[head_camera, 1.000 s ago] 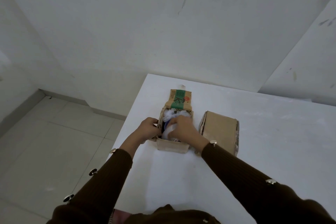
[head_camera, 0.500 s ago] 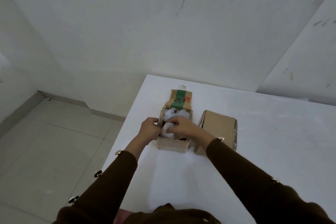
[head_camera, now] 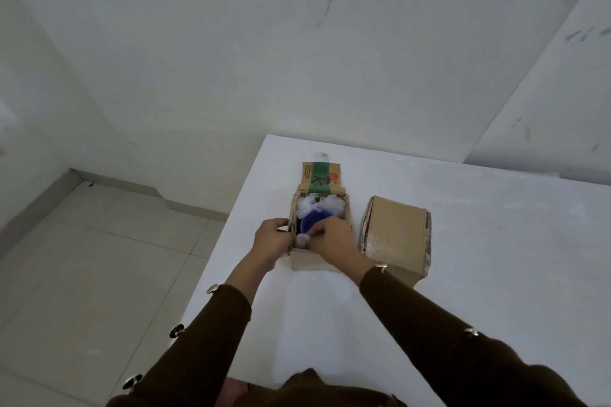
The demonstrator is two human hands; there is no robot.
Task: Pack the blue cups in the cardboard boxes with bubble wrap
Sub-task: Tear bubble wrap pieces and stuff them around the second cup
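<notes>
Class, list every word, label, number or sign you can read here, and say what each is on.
Flap of the open box, green band: one big dark letter, perhaps "K"; unsure.
Same flap: small print and a round orange mark, too blurred to read.
Closed box: no writing shows.
</notes>
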